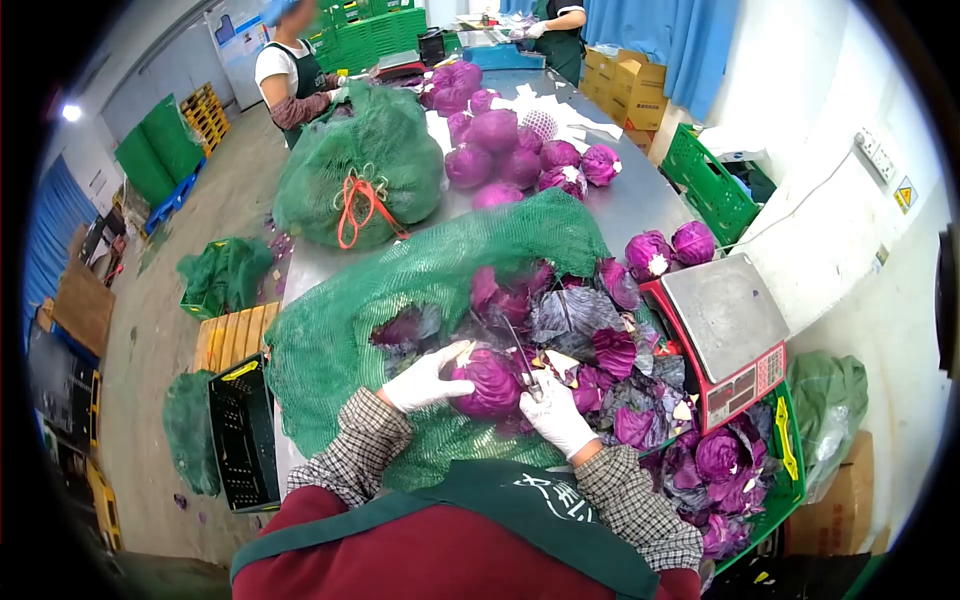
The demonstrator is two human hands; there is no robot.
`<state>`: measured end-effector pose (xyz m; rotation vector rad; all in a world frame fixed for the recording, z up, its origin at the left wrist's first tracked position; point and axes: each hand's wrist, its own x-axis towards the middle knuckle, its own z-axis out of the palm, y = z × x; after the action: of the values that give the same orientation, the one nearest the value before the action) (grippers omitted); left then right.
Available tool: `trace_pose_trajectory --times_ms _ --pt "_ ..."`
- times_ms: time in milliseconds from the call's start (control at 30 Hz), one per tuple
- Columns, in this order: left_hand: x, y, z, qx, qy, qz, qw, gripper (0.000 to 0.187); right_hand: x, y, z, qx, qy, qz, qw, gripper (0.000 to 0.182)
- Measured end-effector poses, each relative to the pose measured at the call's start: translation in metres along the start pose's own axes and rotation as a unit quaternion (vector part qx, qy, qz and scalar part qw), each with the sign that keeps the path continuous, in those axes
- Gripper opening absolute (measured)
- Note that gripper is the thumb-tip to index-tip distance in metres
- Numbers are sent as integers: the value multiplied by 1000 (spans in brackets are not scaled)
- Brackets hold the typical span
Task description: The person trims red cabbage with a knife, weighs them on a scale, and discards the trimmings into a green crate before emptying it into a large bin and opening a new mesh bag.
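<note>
My gloved left hand [430, 379] is curved against the left side of a red cabbage [488, 384], steadying it. Closed around a knife [521, 352], my gloved right hand [556, 411] sits at the cabbage's right side, with the thin blade pointing up and away from me. Under both hands spreads a green mesh bag [340, 330] lying over the metal table. Beyond the cabbage are loose dark outer leaves [575, 318], and more trimmed leaves and pale stem pieces lie to the right of my right hand.
A pile of red cabbages [495, 130] and a full tied mesh bag [350, 180] stand farther along the table. At right are a red scale [725, 330] and a green crate [785, 480] heaped with leaves. A co-worker [290, 75] stands at far left, another person [562, 30] at the back.
</note>
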<state>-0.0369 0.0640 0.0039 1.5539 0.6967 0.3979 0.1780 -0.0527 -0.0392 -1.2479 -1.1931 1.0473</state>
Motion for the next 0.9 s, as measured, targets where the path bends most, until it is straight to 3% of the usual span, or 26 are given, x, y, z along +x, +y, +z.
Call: trace_pose_trajectory --times_ms 67,100,167,200,300,367,433,467,500,533,567,600,700,733,767,800,900 --pt "1 12 10 -8 -10 -19 1000 68 -1 3 4 61 13 12 998 16" --pt "7 6 20 -35 19 -5 999 88 -2 -5 6 -7 5 1 1000 16" --pt "5 -12 36 194 211 -14 958 101 -7 -19 8 -144 -17 -18 989 17" --pt "5 -11 35 -17 184 -27 982 110 -8 -28 7 -196 -24 -20 980 19" --pt "-13 2 27 -80 115 -45 989 105 -3 -30 0 -308 4 -30 951 22" --pt "-18 -23 23 21 108 4 994 104 8 -31 -21 -400 98 -125 903 24" --pt "-30 -14 27 -10 46 2 999 107 17 -27 -55 -368 155 -76 913 19" --pt "-32 -10 31 134 28 39 990 110 17 -22 -69 -343 172 -88 919 17" --pt "-34 -10 35 275 10 74 959 114 17 -22 -79 -273 181 -43 944 18" --pt "-34 -11 46 158 5 75 985 120 18 -26 -84 -284 199 -69 935 20" --pt "-35 -8 55 282 20 117 952 124 19 -30 -89 -295 215 -96 926 21" --pt "-36 -3 65 294 38 117 948 126 18 -26 -96 -288 213 -73 931 27" --pt "-36 -1 82 293 102 93 946 129 15 -18 -94 -352 257 -175 882 33" --pt "-36 0 85 294 114 82 945 129 3 -58 -78 -439 239 -167 850 38" --pt "-37 1 88 295 127 69 944 129 -8 -76 -66 -364 187 -115 905 44" --pt "-36 7 90 307 121 56 942 127 -17 -82 -56 -345 130 -107 923 44" --pt "-32 5 99 356 129 62 924 124 -42 -84 -23 -363 14 -88 927 44"
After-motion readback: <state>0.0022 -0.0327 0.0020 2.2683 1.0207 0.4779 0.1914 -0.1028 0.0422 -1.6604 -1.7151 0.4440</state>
